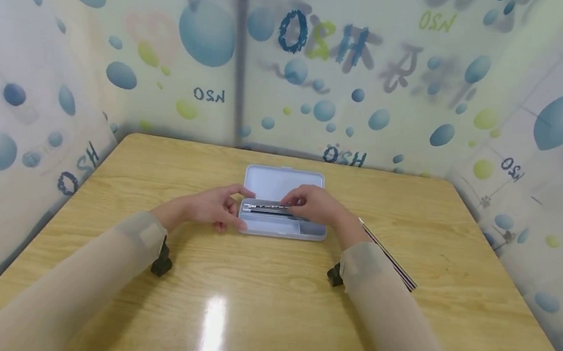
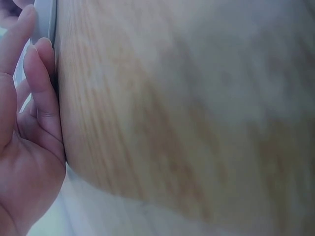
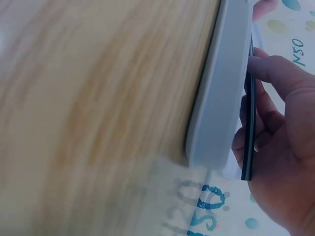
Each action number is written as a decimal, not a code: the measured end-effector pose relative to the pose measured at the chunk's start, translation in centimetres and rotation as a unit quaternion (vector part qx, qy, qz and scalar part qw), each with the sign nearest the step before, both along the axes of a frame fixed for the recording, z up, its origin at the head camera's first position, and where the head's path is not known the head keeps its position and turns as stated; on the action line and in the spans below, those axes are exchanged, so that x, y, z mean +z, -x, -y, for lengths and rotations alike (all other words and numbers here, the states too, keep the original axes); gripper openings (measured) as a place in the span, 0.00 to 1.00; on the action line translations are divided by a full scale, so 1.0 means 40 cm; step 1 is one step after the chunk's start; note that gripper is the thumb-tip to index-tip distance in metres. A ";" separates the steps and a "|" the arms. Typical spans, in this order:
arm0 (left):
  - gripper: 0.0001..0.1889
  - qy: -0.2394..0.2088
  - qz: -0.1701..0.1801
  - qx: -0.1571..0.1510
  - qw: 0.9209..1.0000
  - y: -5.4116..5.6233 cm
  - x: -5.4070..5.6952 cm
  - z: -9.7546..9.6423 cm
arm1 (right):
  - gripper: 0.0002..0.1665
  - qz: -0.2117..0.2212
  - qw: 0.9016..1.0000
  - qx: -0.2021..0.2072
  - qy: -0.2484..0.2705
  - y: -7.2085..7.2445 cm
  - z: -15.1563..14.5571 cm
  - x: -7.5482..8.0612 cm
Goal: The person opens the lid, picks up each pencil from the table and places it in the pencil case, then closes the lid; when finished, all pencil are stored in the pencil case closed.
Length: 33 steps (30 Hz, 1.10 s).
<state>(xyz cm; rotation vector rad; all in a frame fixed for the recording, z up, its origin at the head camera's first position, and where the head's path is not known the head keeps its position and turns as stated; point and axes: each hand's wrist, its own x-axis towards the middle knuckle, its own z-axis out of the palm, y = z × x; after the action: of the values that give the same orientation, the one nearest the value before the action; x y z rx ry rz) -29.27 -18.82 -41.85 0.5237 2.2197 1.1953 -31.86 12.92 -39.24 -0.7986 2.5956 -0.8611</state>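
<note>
A pale blue-white pencil case stands with its lid tipped back. Long black and silver pencils lie along its rear compartment. My left hand holds the case's left end, thumb at the front corner and index finger by the hinge; its other fingers are bent against the table. Over the right half of the case, my right hand pinches a black pencil between thumb and fingers. In the right wrist view, the pencil runs lengthwise just above the case's rim, its flat end projecting past the palm.
Several striped pencils lie side by side on the wooden table, partly behind my right forearm. A divider splits the front of the case into a long and a small compartment. Patterned cloth walls enclose the table's back and sides.
</note>
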 end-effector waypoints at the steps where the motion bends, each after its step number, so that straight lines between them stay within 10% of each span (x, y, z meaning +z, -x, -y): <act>1: 0.46 0.001 0.000 -0.001 1.000 0.000 -0.001 0.001 | 0.13 0.000 1.000 -0.001 -0.002 0.000 0.004 -0.002; 17: 0.46 0.007 0.000 -0.001 1.000 -0.001 0.002 -0.001 | 0.14 -0.031 0.999 0.003 -0.027 -0.007 0.010 0.017; 33: 0.48 0.037 -0.016 -0.014 0.999 0.007 0.017 -0.005 | 0.16 -0.043 0.994 -0.098 -0.011 -0.062 -0.266 0.047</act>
<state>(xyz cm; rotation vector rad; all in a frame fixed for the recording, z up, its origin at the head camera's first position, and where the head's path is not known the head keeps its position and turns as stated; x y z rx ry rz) -29.54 -18.62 -41.15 0.5446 2.2665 1.0941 -29.39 23.56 -37.37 -0.5938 2.7905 -0.8654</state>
